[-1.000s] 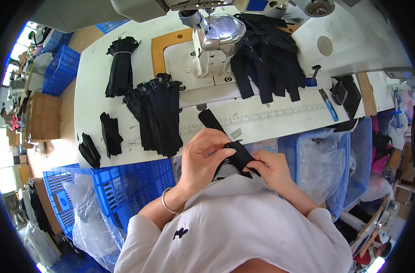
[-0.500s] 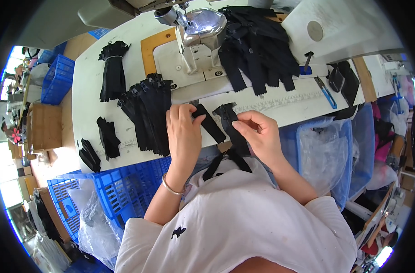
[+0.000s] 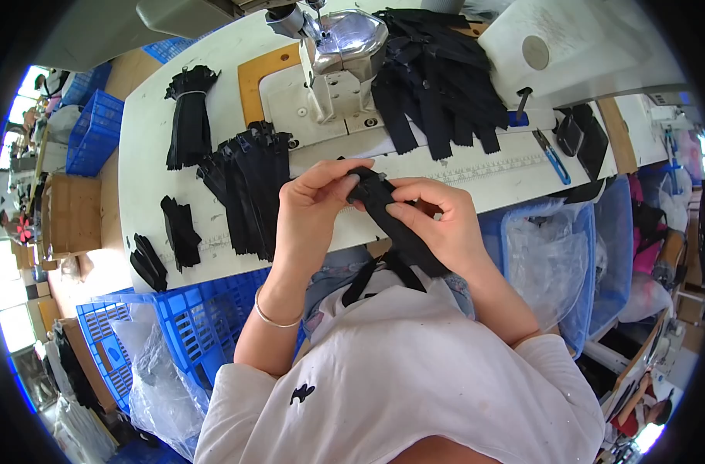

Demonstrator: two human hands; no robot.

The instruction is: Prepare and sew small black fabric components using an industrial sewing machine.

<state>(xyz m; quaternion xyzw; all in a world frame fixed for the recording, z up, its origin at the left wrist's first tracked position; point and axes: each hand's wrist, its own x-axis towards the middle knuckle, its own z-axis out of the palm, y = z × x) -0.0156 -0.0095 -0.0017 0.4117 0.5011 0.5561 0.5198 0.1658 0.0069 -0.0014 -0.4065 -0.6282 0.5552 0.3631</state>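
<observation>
Both hands meet on a single black zipper (image 3: 395, 223) in front of a sewing machine (image 3: 345, 46), where a person in a white top (image 3: 414, 363) sits at a white bench (image 3: 147, 178). The left hand (image 3: 314, 201), a bangle (image 3: 277, 319) at its wrist, pinches the zipper's upper end between thumb and fingers. The right hand (image 3: 438, 224) grasps the strip a little farther along, its fingertips just beside those of the left. The zipper's long axis slants from the left fingers, the nearer to that end, down and rightward beneath the right hand, away from the machine and toward the lap. Whether the slider is pinched cannot be told.

To the machine's left lie a tied zipper bundle (image 3: 188, 127) and, nearer the person, a loose fan of zippers (image 3: 252, 185); farther left and nearer still rest two small black strips (image 3: 181, 232). A zipper pile (image 3: 438, 85) spreads at the machine's right, with blue-handled snips (image 3: 554, 158) beyond it.
</observation>
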